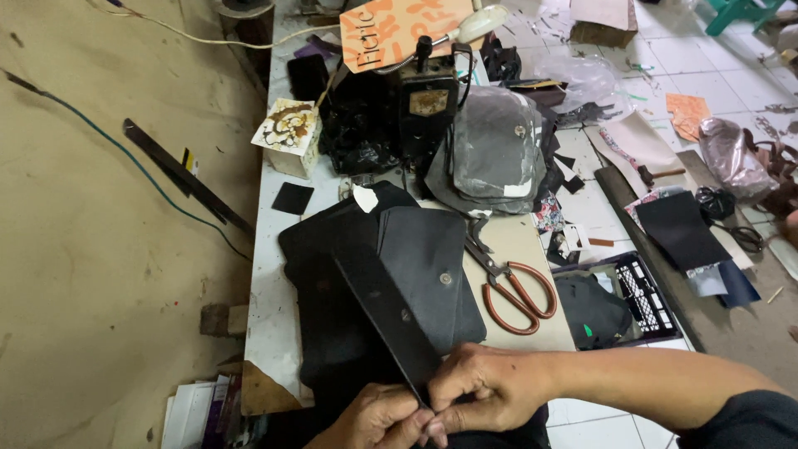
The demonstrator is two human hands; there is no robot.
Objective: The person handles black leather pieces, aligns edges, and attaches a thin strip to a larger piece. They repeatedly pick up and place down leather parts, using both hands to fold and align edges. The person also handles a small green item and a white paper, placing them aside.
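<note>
While both hands pinch the near end of the strip, the notes below apply.

Grip: left hand point(378, 416) and right hand point(482, 384) are closed, fingertips meeting on the near end of the long black strip point(384, 303); thumbs hidden, so exact pinch depth cannot be told.

Technique (judgement): keep the pinch tight and even on both edges, hold the strip flat so its far end does not twist, and work close to the body where the hands have control.

Strip position: runs diagonally from the hands up and left, lying over the stack of black panels point(332, 274) on the worktop point(268, 274).

Strip look: narrow, long, matte black, stiff-looking, straight edges; a small round stud shows near its middle.

Neighbouring piece: dark grey flap point(428, 266) with a metal snap, just beside the strip on its right.

Tools nearby: scissors point(515, 291) with reddish-brown handles, apart from the hands, on the worktop's right part.

Behind: black sewing machine point(428, 100) and a heap of grey cut pieces point(495, 150).
</note>
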